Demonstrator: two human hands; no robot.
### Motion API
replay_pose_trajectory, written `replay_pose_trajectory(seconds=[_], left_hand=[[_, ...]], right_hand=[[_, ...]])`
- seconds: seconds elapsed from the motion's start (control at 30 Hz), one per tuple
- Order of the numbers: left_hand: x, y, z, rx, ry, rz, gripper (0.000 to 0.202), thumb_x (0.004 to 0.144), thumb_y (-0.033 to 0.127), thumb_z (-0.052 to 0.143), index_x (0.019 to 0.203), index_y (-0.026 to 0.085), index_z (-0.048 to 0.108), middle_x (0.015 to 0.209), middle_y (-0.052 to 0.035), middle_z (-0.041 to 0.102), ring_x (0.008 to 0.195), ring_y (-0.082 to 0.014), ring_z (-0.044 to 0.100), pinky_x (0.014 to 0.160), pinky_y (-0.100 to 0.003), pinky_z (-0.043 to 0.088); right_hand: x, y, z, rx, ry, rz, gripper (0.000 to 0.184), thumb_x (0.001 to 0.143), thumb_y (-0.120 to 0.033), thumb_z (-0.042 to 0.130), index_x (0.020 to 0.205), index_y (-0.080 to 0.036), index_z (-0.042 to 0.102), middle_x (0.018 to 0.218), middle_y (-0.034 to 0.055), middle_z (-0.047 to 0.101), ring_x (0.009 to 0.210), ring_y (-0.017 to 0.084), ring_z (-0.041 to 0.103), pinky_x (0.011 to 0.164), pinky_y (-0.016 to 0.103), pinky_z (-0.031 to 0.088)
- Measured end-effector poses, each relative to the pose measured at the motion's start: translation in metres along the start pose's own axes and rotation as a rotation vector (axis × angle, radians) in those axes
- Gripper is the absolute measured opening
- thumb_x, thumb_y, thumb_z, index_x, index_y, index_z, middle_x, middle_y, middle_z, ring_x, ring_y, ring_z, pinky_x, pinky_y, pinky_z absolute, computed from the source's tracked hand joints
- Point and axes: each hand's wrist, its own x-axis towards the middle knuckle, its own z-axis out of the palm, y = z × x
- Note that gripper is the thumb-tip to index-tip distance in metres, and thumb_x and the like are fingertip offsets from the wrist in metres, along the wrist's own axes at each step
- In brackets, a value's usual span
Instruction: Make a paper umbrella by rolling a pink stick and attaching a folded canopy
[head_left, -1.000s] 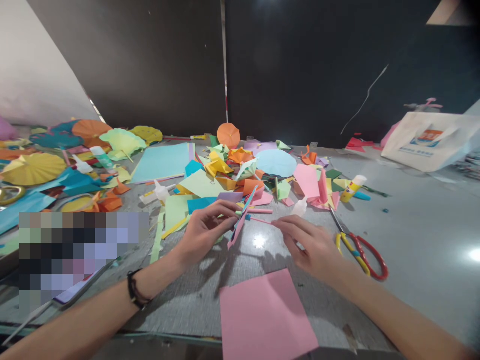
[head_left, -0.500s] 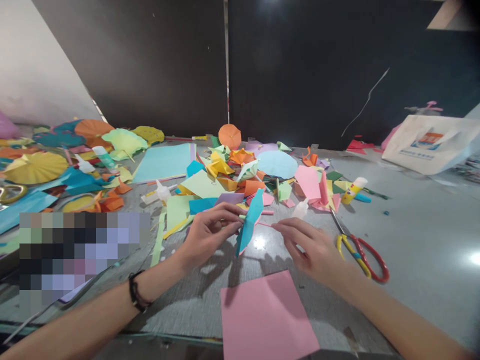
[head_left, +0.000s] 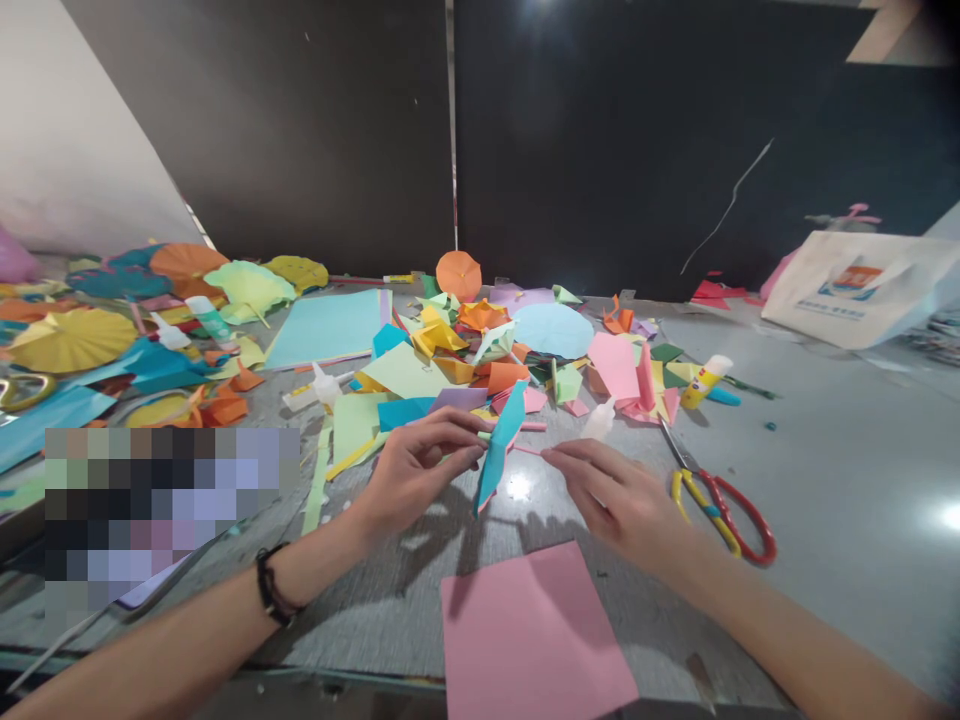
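Between my hands, a blue paper piece (head_left: 501, 450) with a pink edge is held up nearly on its side above the table. My left hand (head_left: 420, 465) is closed in a pinch on a short light green paper stick (head_left: 484, 436) at the blue piece's left face. A thin pink paper stick (head_left: 528, 450) points out of the right side, and my right hand (head_left: 619, 490) pinches its outer end. Below them, a square pink paper sheet (head_left: 536, 630) lies flat at the table's front edge.
Coloured paper scraps (head_left: 405, 370) heap up behind my hands. On the right are scissors (head_left: 705, 500) with red and yellow handles, a glue stick (head_left: 706, 382) and a white bag (head_left: 855, 290). Paper umbrellas (head_left: 75, 335) lie left; a blurred-out device (head_left: 161, 590) is front left.
Almost nothing differs. The blue paper piece has turned slightly and looks a little narrower; both hands keep their pinch, and the view has shifted a touch.
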Motion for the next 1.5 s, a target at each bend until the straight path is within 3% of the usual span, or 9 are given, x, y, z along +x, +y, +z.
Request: replay_pose_trajectory(seconds=[0.33, 0.53, 0.63, 0.8, 1.03, 1.2, 1.37, 1.5], left_hand=[[0.000, 0.001, -0.001, -0.007, -0.025, 0.046, 0.009, 0.094, 0.023, 0.076, 0.092, 0.023, 0.084, 0.111, -0.0109, 0.075, 0.103, -0.0229, 0.071, 0.088, -0.033, 0.060], [0.001, 0.001, -0.001, 0.003, -0.016, 0.072, 0.006, 0.091, 0.023, 0.079, 0.093, 0.023, 0.085, 0.109, -0.0115, 0.075, 0.102, -0.0233, 0.072, 0.087, -0.033, 0.061], [0.000, 0.000, -0.001, 0.005, -0.029, 0.078, 0.009, 0.092, 0.020, 0.078, 0.095, 0.024, 0.085, 0.110, -0.0104, 0.076, 0.105, -0.0222, 0.072, 0.089, -0.031, 0.061], [-0.001, 0.000, 0.001, 0.007, -0.032, 0.091, 0.011, 0.092, 0.018, 0.077, 0.095, 0.024, 0.085, 0.110, -0.0103, 0.076, 0.106, -0.0227, 0.073, 0.095, -0.033, 0.060], [-0.001, 0.003, 0.000, 0.021, -0.034, 0.113, 0.012, 0.093, 0.018, 0.075, 0.096, 0.024, 0.085, 0.110, -0.0104, 0.077, 0.108, -0.0231, 0.073, 0.094, -0.033, 0.061], [-0.001, 0.005, 0.000, 0.075, -0.062, 0.179, 0.016, 0.093, 0.012, 0.073, 0.097, 0.023, 0.084, 0.108, -0.0102, 0.077, 0.111, -0.0236, 0.073, 0.098, -0.035, 0.060], [-0.006, 0.006, 0.009, 0.147, -0.170, 0.267, 0.018, 0.092, 0.006, 0.073, 0.099, 0.020, 0.082, 0.104, -0.0091, 0.078, 0.100, -0.0206, 0.075, 0.089, -0.032, 0.061], [-0.009, 0.009, 0.014, 0.160, -0.153, 0.343, 0.023, 0.091, 0.001, 0.072, 0.103, 0.018, 0.081, 0.108, -0.0107, 0.078, 0.102, -0.0202, 0.075, 0.090, -0.031, 0.061]], right_hand=[[0.002, -0.001, 0.003, 0.196, 0.011, 0.024, 0.037, 0.104, -0.006, 0.048, 0.134, -0.024, 0.060, 0.116, 0.0097, 0.073, 0.098, 0.017, 0.075, 0.083, 0.029, 0.063], [-0.004, -0.001, 0.003, 0.040, -0.036, 0.016, 0.039, 0.105, -0.009, 0.045, 0.139, -0.024, 0.056, 0.119, 0.0116, 0.073, 0.098, 0.020, 0.075, 0.075, 0.030, 0.063], [-0.006, -0.001, 0.000, -0.024, -0.057, -0.021, 0.046, 0.103, -0.004, 0.043, 0.144, -0.023, 0.052, 0.121, 0.0131, 0.073, 0.102, 0.022, 0.074, 0.079, 0.032, 0.063], [-0.009, 0.000, -0.001, -0.016, -0.072, -0.028, 0.048, 0.101, -0.002, 0.043, 0.144, -0.021, 0.051, 0.122, 0.0144, 0.071, 0.104, 0.023, 0.073, 0.078, 0.033, 0.063], [-0.001, -0.005, 0.003, 0.249, 0.007, 0.056, 0.040, 0.102, -0.004, 0.050, 0.136, -0.022, 0.061, 0.119, 0.0116, 0.070, 0.101, 0.019, 0.072, 0.084, 0.031, 0.062], [0.008, -0.013, 0.002, 0.478, 0.016, 0.208, 0.034, 0.101, -0.003, 0.054, 0.122, -0.023, 0.070, 0.106, 0.0066, 0.072, 0.082, 0.013, 0.071, 0.067, 0.022, 0.059], [0.000, -0.017, 0.009, 0.358, 0.073, 0.035, 0.030, 0.100, -0.001, 0.055, 0.121, -0.019, 0.068, 0.116, 0.0108, 0.072, 0.102, 0.018, 0.073, 0.084, 0.026, 0.062], [-0.001, -0.020, 0.008, 0.317, 0.107, 0.029, 0.024, 0.099, -0.001, 0.057, 0.115, -0.017, 0.066, 0.112, 0.0108, 0.072, 0.102, 0.017, 0.072, 0.088, 0.025, 0.061]])
